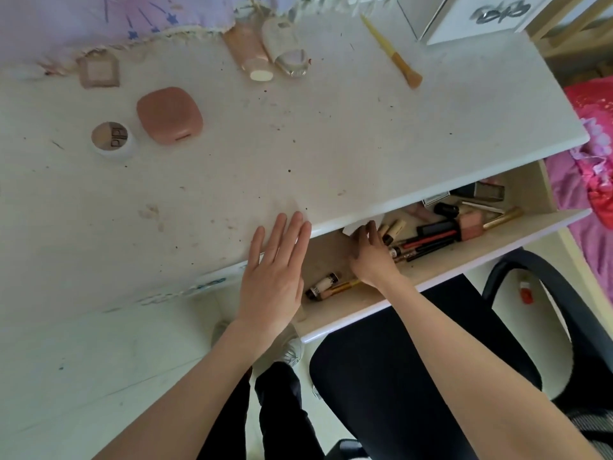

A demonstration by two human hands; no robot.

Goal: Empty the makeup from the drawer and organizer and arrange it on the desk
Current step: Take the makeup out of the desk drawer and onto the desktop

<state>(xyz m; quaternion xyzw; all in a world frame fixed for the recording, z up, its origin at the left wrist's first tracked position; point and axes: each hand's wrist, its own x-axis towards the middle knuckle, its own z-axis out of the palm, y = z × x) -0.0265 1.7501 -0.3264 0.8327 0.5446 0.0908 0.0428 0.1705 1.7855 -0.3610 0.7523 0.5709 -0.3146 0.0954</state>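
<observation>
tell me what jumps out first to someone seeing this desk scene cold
The open drawer under the desk's front edge, crammed with lipsticks and pencils, draws the eye, with the right hand reaching in and fingering a white item. The left hand rests flat on the desk edge. Farther back sits a pink compact.

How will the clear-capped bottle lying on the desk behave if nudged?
The clear-capped bottle lies on its side, so it will likely roll sideways. Its glossy cap looks slippery to pinch. It rests against the peach tube, which may move too.
</observation>
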